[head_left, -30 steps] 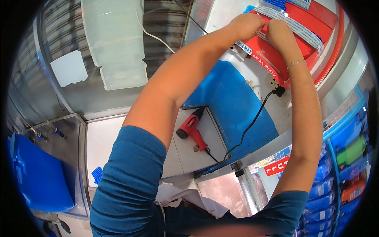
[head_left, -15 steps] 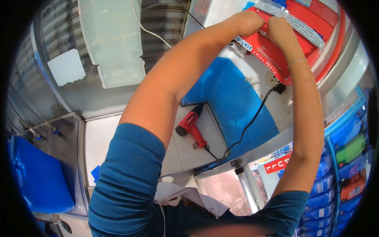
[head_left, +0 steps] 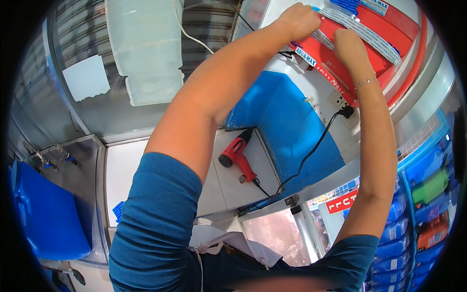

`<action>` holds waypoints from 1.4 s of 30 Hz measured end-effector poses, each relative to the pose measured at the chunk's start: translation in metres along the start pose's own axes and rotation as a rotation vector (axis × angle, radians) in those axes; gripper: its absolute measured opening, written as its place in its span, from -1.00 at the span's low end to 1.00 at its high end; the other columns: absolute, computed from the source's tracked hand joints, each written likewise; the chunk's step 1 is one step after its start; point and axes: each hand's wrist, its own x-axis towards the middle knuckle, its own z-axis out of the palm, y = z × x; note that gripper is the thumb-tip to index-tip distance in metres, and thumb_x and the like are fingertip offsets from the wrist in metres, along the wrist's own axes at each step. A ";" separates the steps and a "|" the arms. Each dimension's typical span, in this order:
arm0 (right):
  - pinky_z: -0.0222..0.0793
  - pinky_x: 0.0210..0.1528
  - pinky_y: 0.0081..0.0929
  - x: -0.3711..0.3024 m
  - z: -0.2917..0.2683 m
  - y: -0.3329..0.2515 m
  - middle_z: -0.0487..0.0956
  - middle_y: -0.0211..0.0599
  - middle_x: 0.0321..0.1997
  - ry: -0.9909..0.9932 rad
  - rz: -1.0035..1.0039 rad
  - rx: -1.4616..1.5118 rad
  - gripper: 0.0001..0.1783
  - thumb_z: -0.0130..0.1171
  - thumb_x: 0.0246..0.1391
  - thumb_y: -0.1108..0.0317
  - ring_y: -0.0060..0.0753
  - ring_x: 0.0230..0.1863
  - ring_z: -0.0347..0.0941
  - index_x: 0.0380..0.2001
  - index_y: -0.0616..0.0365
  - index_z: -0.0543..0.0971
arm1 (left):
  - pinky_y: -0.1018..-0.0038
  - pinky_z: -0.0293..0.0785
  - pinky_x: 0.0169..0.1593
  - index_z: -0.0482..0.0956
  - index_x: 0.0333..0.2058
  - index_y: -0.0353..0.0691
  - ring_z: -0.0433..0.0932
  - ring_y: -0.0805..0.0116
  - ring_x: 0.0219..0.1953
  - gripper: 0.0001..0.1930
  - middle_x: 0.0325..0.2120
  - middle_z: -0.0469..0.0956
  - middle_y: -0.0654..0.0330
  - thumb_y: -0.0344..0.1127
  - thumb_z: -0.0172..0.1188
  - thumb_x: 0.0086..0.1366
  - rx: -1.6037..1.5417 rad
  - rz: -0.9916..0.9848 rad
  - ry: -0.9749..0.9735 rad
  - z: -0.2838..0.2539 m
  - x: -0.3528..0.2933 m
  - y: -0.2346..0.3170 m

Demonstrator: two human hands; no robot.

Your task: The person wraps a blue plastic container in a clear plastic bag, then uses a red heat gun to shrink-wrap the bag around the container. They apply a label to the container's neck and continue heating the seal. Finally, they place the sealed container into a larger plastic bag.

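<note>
Both my hands reach up to a red box (head_left: 335, 68) fixed high on the white wall. My left hand (head_left: 300, 22) is closed at the box's upper left edge, beside a small blue piece. My right hand (head_left: 349, 46) is closed in front of the box, fingertips mostly hidden. A short pale printed strip (head_left: 323, 39) runs between them, its ends hidden by my fingers. Above it, a longer bundle of printed strips (head_left: 372, 36) lies across the box, with blue strips (head_left: 345, 6) at the top.
A red-and-black heat gun (head_left: 238, 155) lies on the white tiled counter (head_left: 209, 194) below my arms. A black cord (head_left: 311, 158) hangs from a wall socket. At left stands a blue container (head_left: 51, 219) on a metal sink; packaged goods (head_left: 391, 248) fill shelves at right.
My left hand has moved slightly left and up, my right hand slightly down. The gap between them is wider, and the short printed strip now shows there.
</note>
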 end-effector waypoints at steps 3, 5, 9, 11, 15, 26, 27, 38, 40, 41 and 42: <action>0.51 -0.20 -0.09 -0.002 0.000 -0.001 0.60 0.15 -0.31 0.031 -0.013 0.018 -0.86 0.08 -0.03 0.52 0.12 -0.23 0.57 -0.40 0.30 0.60 | 0.21 0.52 -0.14 0.65 -0.48 -0.20 0.61 0.07 -0.28 -0.88 -0.42 0.62 -0.01 -0.34 0.18 0.04 0.028 -0.041 -0.052 0.000 -0.007 -0.012; 0.51 -0.18 -0.09 -0.002 0.001 0.000 0.60 0.14 -0.30 0.013 -0.004 0.013 -0.86 0.07 -0.02 0.52 0.13 -0.22 0.57 -0.40 0.29 0.60 | 0.21 0.52 -0.16 0.65 -0.48 -0.20 0.61 0.05 -0.28 -0.89 -0.45 0.62 0.00 -0.35 0.17 0.05 0.024 -0.043 -0.045 -0.001 -0.015 -0.021; 0.50 -0.20 -0.07 -0.004 0.003 0.000 0.60 0.13 -0.34 0.034 -0.008 -0.001 -0.86 0.07 -0.01 0.51 0.14 -0.24 0.57 -0.41 0.29 0.60 | 0.20 0.53 -0.19 0.65 -0.42 -0.21 0.61 0.03 -0.28 -0.87 -0.45 0.62 0.00 -0.35 0.17 0.06 -0.056 -0.049 0.074 -0.017 -0.043 -0.042; 0.50 -0.21 -0.07 -0.005 0.000 -0.003 0.58 0.14 -0.26 -0.021 0.011 -0.014 -0.85 0.07 0.01 0.50 0.14 -0.24 0.57 -0.35 0.29 0.58 | 0.20 0.53 -0.16 0.64 -0.35 -0.22 0.61 0.03 -0.23 -0.82 -0.36 0.61 -0.03 -0.34 0.22 0.03 -0.129 -0.107 -0.032 -0.033 -0.056 -0.055; 0.49 -0.17 -0.07 -0.015 -0.018 -0.040 0.47 0.13 -0.04 0.115 0.055 0.058 -0.63 0.16 0.00 0.45 0.13 -0.13 0.52 -0.07 0.22 0.47 | 0.18 0.50 -0.13 0.60 -0.24 -0.22 0.59 0.00 -0.18 -0.76 -0.32 0.60 -0.04 -0.37 0.18 0.07 -0.224 -0.194 -0.160 -0.082 -0.110 -0.075; 0.41 -0.15 -0.21 -0.114 -0.070 -0.390 0.54 -0.08 -0.19 -0.170 -0.773 1.372 -0.60 0.36 -0.10 0.39 -0.01 -0.16 0.49 -0.11 0.14 0.58 | 0.11 0.43 -0.31 0.55 -0.41 -0.30 0.55 -0.11 -0.41 -0.87 -0.56 0.54 -0.10 -0.36 0.11 0.20 -0.348 -0.972 -0.857 -0.295 -0.509 0.018; 0.42 -0.12 -0.20 -0.126 -0.068 -0.429 0.55 -0.06 -0.18 -0.290 -0.844 1.395 -0.61 0.35 -0.09 0.35 0.01 -0.14 0.49 -0.12 0.15 0.59 | 0.11 0.42 -0.31 0.56 -0.39 -0.29 0.56 -0.11 -0.40 -0.89 -0.53 0.56 -0.11 -0.39 0.11 0.18 -0.286 -1.020 -0.786 -0.326 -0.540 0.026; 0.04 0.26 0.25 -0.368 -0.082 -0.708 0.22 0.23 0.26 -0.383 -1.178 1.328 -0.06 0.48 -0.27 0.08 0.29 0.30 0.09 0.22 0.14 0.35 | 0.19 0.46 -0.27 0.52 -0.30 -0.31 0.57 -0.06 -0.34 -0.88 -0.40 0.58 -0.04 -0.44 0.09 0.20 0.478 -1.481 -0.395 -0.582 -0.577 0.033; 0.01 0.28 0.18 -0.387 -0.082 -0.705 0.27 0.15 0.24 -0.275 -1.125 1.372 -0.16 0.44 -0.24 0.16 0.23 0.28 0.13 0.16 0.17 0.39 | 0.20 0.46 -0.28 0.52 -0.31 -0.30 0.56 -0.02 -0.35 -0.89 -0.43 0.57 -0.01 -0.48 0.09 0.17 0.517 -1.451 -0.341 -0.591 -0.576 0.039; 0.04 0.25 0.14 -0.392 -0.081 -0.704 0.30 0.11 0.23 -0.263 -1.118 1.392 -0.19 0.43 -0.23 0.18 0.18 0.28 0.16 0.15 0.17 0.39 | 0.21 0.45 -0.28 0.52 -0.31 -0.30 0.55 -0.02 -0.35 -0.89 -0.43 0.56 -0.01 -0.48 0.09 0.16 0.537 -1.432 -0.339 -0.594 -0.577 0.039; 0.08 0.23 0.09 -0.394 -0.080 -0.702 0.33 0.07 0.21 -0.240 -1.101 1.410 -0.21 0.42 -0.22 0.19 0.13 0.27 0.18 0.14 0.16 0.40 | 0.21 0.45 -0.27 0.52 -0.31 -0.30 0.55 -0.01 -0.34 -0.88 -0.44 0.56 -0.01 -0.49 0.09 0.15 0.549 -1.409 -0.337 -0.595 -0.577 0.039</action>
